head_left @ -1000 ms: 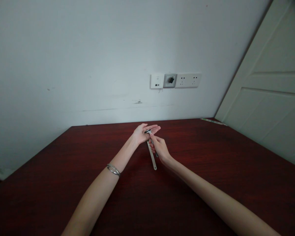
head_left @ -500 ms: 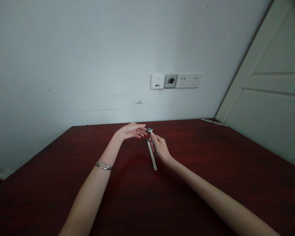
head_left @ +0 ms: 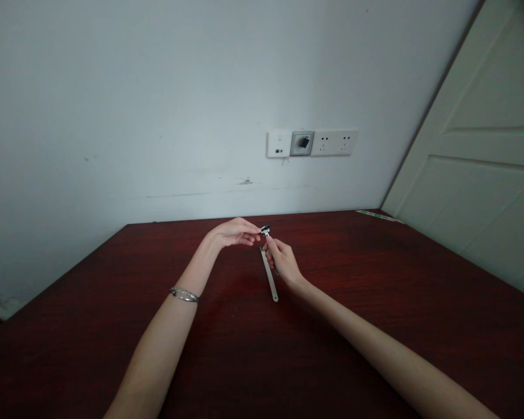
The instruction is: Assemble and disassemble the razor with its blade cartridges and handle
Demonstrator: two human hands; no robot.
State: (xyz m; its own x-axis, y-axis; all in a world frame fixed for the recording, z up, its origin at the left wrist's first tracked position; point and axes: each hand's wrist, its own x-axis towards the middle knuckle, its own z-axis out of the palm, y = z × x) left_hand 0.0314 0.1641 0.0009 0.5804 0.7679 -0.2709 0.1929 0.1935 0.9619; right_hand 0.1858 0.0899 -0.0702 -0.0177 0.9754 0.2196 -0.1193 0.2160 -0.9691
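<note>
My right hand (head_left: pixel 283 261) is closed round a slim pale strap (head_left: pixel 269 278) whose free end hangs down towards the dark red table (head_left: pixel 262 337). At the strap's top sits a small dark and silver piece (head_left: pixel 265 230). My left hand (head_left: pixel 234 231), palm down with a silver bracelet (head_left: pixel 183 294) on its wrist, pinches that piece with its fingertips. Both hands meet above the middle of the table, near its far edge.
A white wall stands behind the table with a row of sockets and a switch (head_left: pixel 312 143). A pale door (head_left: pixel 484 163) is at the right. A thin light strip (head_left: pixel 378 215) lies at the table's far right corner.
My left hand turned from palm up under the strap's head to palm down, drew slightly left, then its fingertips closed on the small top piece. My right hand stayed in place.
</note>
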